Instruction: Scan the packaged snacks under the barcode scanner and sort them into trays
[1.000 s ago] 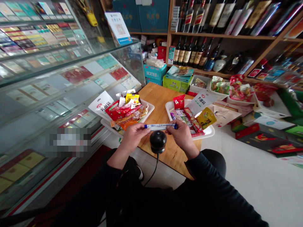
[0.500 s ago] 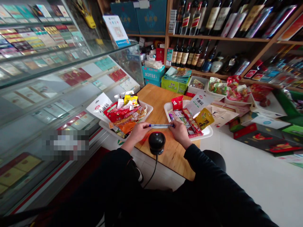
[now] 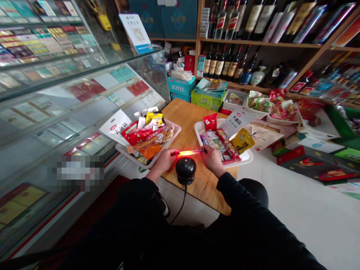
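A slim pen (image 3: 189, 152) is stretched level between both hands, lit bright red and yellow along its middle. My left hand (image 3: 167, 159) pinches one end, and my right hand (image 3: 213, 159) pinches the other. Just below the pen, on the near side, stands a round black scanner (image 3: 185, 171) with a cable running down toward me. The white tray (image 3: 177, 132) beside my left hand is heaped with snack packets. Close to my right hand, another white tray (image 3: 247, 157) also holds packets, including a red bag (image 3: 210, 122) and a gold pouch (image 3: 242, 143).
Both trays stand on a wooden table (image 3: 180, 108). A glass display counter (image 3: 107, 97) runs along the left. Wine bottles (image 3: 222, 63) line the shelves behind. Boxes and bins of packets (image 3: 284, 108) crowd the right side, beside a pale floor (image 3: 303, 202).
A red glow has come on across the pen above the scanner. Both hands keep their pinch, with the pen still level and hardly shifted.
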`<control>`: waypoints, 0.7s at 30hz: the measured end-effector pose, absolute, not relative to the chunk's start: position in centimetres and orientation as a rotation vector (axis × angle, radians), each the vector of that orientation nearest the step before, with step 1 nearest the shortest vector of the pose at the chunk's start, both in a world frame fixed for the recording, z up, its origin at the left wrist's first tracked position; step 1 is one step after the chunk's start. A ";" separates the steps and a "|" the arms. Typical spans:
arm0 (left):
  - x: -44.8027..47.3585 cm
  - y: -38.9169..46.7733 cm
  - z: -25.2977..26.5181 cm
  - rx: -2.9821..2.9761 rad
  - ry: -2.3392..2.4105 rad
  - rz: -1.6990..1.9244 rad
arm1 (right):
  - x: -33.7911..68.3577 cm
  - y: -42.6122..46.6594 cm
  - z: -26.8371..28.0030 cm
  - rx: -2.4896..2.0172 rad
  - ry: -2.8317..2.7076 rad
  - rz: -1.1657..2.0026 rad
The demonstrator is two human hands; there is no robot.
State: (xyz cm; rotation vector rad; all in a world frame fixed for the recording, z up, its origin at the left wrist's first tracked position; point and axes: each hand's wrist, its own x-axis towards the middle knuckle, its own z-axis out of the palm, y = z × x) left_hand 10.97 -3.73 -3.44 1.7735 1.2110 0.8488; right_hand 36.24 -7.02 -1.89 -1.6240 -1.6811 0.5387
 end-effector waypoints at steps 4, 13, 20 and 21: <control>11.1 -3.8 -3.5 1.763 1.195 0.873 | 36.3 -6.8 -2.0 -1.649 -1.672 0.529; 11.4 -3.9 -1.4 1.713 1.190 0.904 | 36.5 -7.1 -1.0 -1.600 -1.583 0.592; 12.9 -3.3 -0.2 1.521 1.065 0.942 | 37.1 -8.3 -0.2 -1.588 -1.462 0.675; 13.2 -3.1 0.0 1.511 1.057 0.938 | 37.3 -8.5 0.0 -1.588 -1.451 0.680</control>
